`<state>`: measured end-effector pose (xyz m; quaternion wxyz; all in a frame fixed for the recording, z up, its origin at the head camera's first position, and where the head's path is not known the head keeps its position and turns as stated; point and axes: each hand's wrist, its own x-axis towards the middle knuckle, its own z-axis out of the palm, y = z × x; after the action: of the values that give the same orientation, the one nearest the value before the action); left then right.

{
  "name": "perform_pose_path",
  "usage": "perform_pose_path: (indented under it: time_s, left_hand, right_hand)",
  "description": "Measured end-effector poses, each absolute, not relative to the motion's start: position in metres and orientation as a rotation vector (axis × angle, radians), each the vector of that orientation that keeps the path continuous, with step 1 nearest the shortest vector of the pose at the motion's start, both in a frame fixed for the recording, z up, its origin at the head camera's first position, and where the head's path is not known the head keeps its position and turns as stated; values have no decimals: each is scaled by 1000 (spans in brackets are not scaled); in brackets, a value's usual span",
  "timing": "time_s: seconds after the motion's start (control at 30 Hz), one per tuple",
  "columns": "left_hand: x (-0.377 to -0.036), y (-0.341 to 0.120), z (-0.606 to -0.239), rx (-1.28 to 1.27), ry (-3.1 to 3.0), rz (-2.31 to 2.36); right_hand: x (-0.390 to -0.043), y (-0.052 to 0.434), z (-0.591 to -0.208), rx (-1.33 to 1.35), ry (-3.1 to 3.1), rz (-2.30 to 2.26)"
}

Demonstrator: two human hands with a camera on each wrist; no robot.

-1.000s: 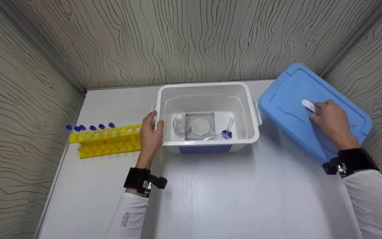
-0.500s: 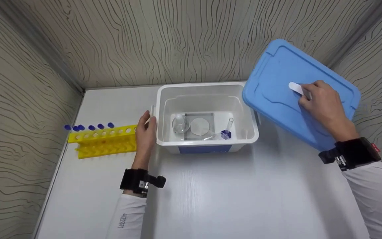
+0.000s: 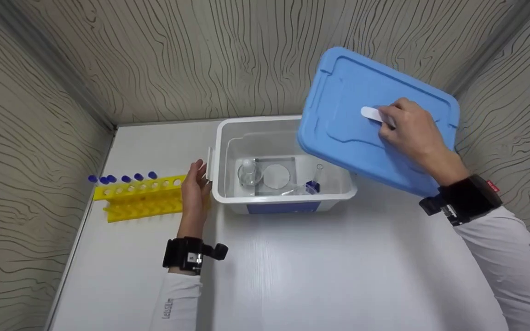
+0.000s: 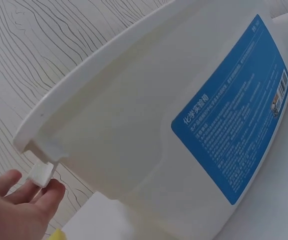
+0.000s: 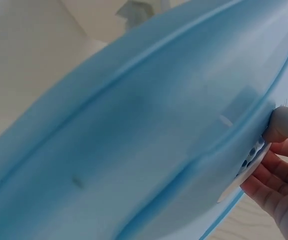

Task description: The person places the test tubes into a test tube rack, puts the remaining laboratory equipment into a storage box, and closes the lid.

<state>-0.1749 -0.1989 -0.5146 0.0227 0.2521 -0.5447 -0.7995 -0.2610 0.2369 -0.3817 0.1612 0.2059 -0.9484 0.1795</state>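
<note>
My right hand [image 3: 414, 131] pinches the white handle [image 3: 370, 113] on top of a blue lid [image 3: 345, 82]. The lid is raised and tilted, overlapping the right rear part of a white plastic box [image 3: 283, 199] in the head view. At the box's left side, my left hand [image 3: 194, 195] has its fingers loosely extended by the white side latch [image 4: 41, 173]; whether they touch it is unclear. Inside the box are a clear glass flask [image 3: 249, 175], a grey square mesh with a white disc [image 3: 276, 176], and a small cylinder on a purple base [image 3: 313, 187].
A yellow test tube rack [image 3: 143, 209] with several blue-capped tubes stands on the left of the white table [image 3: 265, 276], partly behind my left hand. Wood-patterned walls [image 3: 246, 55] enclose the table at the back and both sides.
My right hand has lifted the lid and carried it left, partly over the box. My left hand has come off the box's left rim and shifted slightly left, its palm turning upward.
</note>
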Motion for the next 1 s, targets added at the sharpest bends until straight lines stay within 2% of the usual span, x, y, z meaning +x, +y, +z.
perform_pose_path:
  time_s: [0.37,1.0]
  left_hand:
    - [-178,-200,-521,803,-1458,-2637]
    - [-179,-197,-525,770,-1341,-2712]
  right_hand:
    - [-264,176,-379,732,-2851,516]
    - [-264,95,-399,1060,-2867,414]
